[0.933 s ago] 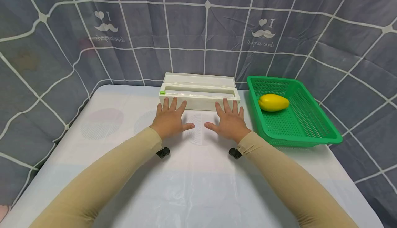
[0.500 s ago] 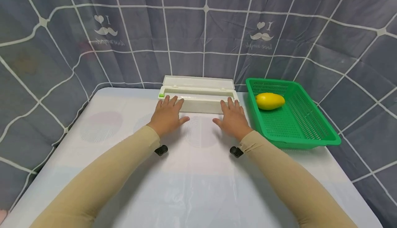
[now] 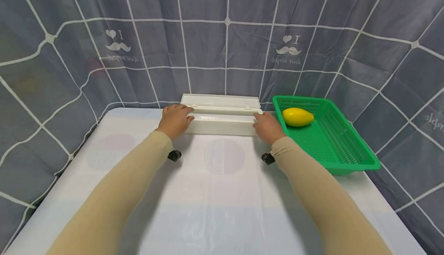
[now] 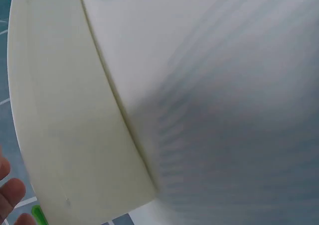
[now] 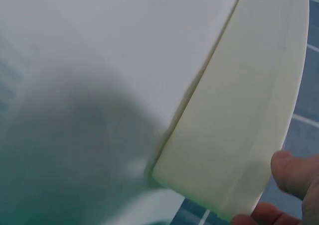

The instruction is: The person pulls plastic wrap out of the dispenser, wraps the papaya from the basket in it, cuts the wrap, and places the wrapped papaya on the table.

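Note:
A long white dispenser box (image 3: 222, 125), resembling a cling film box, stands at the back of the table with its lid (image 3: 222, 100) tipped back. My left hand (image 3: 175, 120) is over the box's left end, fingers bent and thumb apart from them. In the left wrist view, its fingertips (image 4: 12, 190) show beside the box near a green tab (image 4: 38, 214), with a visible gap. At the other end, my right hand (image 3: 268, 127) grips the box's corner; in the right wrist view the thumb (image 5: 289, 172) lies against its edge. Any film is too faint to make out.
A green plastic basket (image 3: 347, 143) stands to the right, close to my right hand. In it lies a yellow mango-shaped fruit (image 3: 297, 117). A grey checked curtain (image 3: 208, 46) hangs behind the white-covered table (image 3: 222, 208).
Both hands have moved outward from in front of the box to its two ends, their spread fingers now bent. The head view has tilted up slightly.

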The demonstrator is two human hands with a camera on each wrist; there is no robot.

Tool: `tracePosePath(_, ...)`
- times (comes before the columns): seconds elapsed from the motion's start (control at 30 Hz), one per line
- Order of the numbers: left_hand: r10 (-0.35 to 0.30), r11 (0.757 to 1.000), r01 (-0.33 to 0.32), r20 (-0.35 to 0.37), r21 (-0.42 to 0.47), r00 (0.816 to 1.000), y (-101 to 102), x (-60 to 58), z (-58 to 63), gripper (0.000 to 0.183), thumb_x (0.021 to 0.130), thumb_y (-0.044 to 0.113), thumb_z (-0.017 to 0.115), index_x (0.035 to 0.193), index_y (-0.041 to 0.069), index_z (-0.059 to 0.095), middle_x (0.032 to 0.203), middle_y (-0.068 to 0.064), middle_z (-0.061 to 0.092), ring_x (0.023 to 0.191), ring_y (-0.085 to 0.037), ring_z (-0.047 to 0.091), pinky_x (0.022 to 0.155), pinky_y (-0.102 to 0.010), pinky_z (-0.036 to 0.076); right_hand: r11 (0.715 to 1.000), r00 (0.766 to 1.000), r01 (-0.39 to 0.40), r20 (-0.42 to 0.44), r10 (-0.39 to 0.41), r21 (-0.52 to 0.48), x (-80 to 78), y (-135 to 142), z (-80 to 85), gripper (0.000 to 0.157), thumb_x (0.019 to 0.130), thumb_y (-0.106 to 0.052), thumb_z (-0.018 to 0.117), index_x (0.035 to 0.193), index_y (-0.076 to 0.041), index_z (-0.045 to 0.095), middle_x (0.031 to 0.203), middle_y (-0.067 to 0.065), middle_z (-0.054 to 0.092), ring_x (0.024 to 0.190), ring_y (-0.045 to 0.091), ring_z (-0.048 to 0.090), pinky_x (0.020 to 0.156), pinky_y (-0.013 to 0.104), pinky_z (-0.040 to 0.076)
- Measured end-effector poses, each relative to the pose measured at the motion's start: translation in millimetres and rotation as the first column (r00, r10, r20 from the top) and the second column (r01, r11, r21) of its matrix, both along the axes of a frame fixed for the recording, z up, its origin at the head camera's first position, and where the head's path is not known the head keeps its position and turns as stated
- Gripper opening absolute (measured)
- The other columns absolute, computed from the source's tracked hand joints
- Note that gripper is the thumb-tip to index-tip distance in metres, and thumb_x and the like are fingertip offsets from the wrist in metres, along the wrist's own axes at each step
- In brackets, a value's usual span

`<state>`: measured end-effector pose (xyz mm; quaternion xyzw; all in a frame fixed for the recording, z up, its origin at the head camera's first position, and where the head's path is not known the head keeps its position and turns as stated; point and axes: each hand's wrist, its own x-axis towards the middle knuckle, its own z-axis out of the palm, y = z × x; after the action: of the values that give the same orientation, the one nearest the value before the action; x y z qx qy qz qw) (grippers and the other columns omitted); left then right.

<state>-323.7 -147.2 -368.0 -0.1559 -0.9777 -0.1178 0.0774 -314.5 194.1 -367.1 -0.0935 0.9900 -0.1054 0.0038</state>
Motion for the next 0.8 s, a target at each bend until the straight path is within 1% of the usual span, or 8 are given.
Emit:
tracePosePath(0.13, -0.021, 1.000, 0.021, 0.040, 0.003, 0.999, -3.7, -5.2, 0.3, 0.040, 0.110, 0.031, 0.055, 0.146, 0.015, 0.062, 0.148, -0.012, 0.062, 0.142, -0.042, 0.049, 0.120, -0.065, 0.030, 0.999, 1.000, -0.030, 0.008, 0.029, 0.035, -5.7, 4.6, -0.1, 0.042, 0.111, -0.022, 0.053, 0.149, -0.005, 0.058, 0.136, 0.018, 0.070, 0.130, 0.036, 0.053, 0.112, 0.048, 0.050)
tracePosePath(0.2, -0.028, 1.000, 0.029, 0.055, -0.004, 0.998, -5.8, -7.7, -0.2, 0.038, 0.110, 0.031, 0.055, 0.144, 0.015, 0.064, 0.147, -0.011, 0.063, 0.141, -0.042, 0.051, 0.119, -0.065, 0.030, 0.999, 0.999, -0.032, 0.018, 0.031, 0.034, -7.9, 5.7, 1.6, 0.040, 0.111, -0.022, 0.052, 0.147, -0.006, 0.061, 0.134, 0.017, 0.071, 0.128, 0.035, 0.054, 0.111, 0.048, 0.051)
tracePosePath(0.3, -0.037, 0.999, 0.038, 0.077, -0.010, 0.996, -8.7, -11.2, -0.8, 0.036, 0.111, 0.030, 0.054, 0.142, 0.016, 0.066, 0.146, -0.011, 0.064, 0.140, -0.041, 0.051, 0.119, -0.064, 0.029, 0.999, 0.999, -0.029, 0.040, 0.028, 0.030, -11.2, 6.3, 5.8, 0.038, 0.111, -0.022, 0.053, 0.145, -0.008, 0.064, 0.136, 0.019, 0.069, 0.129, 0.036, 0.055, 0.111, 0.048, 0.051)
tracePosePath(0.4, -0.049, 0.999, 0.050, 0.094, -0.009, 0.994, -12.1, -12.6, -2.2, 0.034, 0.111, 0.029, 0.054, 0.139, 0.015, 0.068, 0.143, -0.011, 0.067, 0.137, -0.040, 0.053, 0.119, -0.064, 0.029, 1.000, 0.997, -0.020, 0.069, 0.019, 0.024, -13.2, 5.7, 8.5, 0.038, 0.111, -0.022, 0.053, 0.144, -0.008, 0.064, 0.141, 0.022, 0.064, 0.135, 0.038, 0.054, 0.111, 0.050, 0.051)
tracePosePath(0.6, -0.063, 0.998, 0.063, 0.111, 0.007, 0.992, -15.1, -14.0, -1.7, 0.033, 0.111, 0.028, 0.055, 0.136, 0.015, 0.071, 0.137, -0.009, 0.071, 0.132, -0.040, 0.056, 0.117, -0.064, 0.032, 1.000, 0.994, 0.001, 0.113, -0.003, 0.024, -17.3, 6.6, 12.0, 0.039, 0.111, -0.024, 0.053, 0.146, -0.008, 0.063, 0.150, 0.021, 0.059, 0.147, 0.039, 0.045, 0.111, 0.051, 0.052)
tracePosePath(0.67, -0.065, 0.998, 0.064, 0.111, 0.012, 0.992, -15.6, -14.6, -0.9, 0.032, 0.111, 0.029, 0.055, 0.135, 0.016, 0.071, 0.135, -0.008, 0.072, 0.131, -0.040, 0.056, 0.117, -0.064, 0.032, 1.000, 0.993, 0.000, 0.117, -0.002, 0.016, -18.4, 6.2, 12.6, 0.039, 0.112, -0.023, 0.052, 0.147, -0.008, 0.062, 0.152, 0.021, 0.058, 0.149, 0.039, 0.043, 0.112, 0.051, 0.051)
tracePosePath(0.8, -0.075, 0.997, 0.074, 0.109, 0.015, 0.991, -16.3, -15.7, 0.3, 0.031, 0.111, 0.029, 0.055, 0.134, 0.016, 0.072, 0.132, -0.007, 0.074, 0.130, -0.039, 0.057, 0.116, -0.063, 0.032, 1.000, 0.994, -0.013, 0.104, 0.013, 0.000, -20.3, 2.7, 12.7, 0.039, 0.112, -0.022, 0.051, 0.146, -0.008, 0.062, 0.150, 0.021, 0.059, 0.148, 0.041, 0.045, 0.110, 0.051, 0.053)
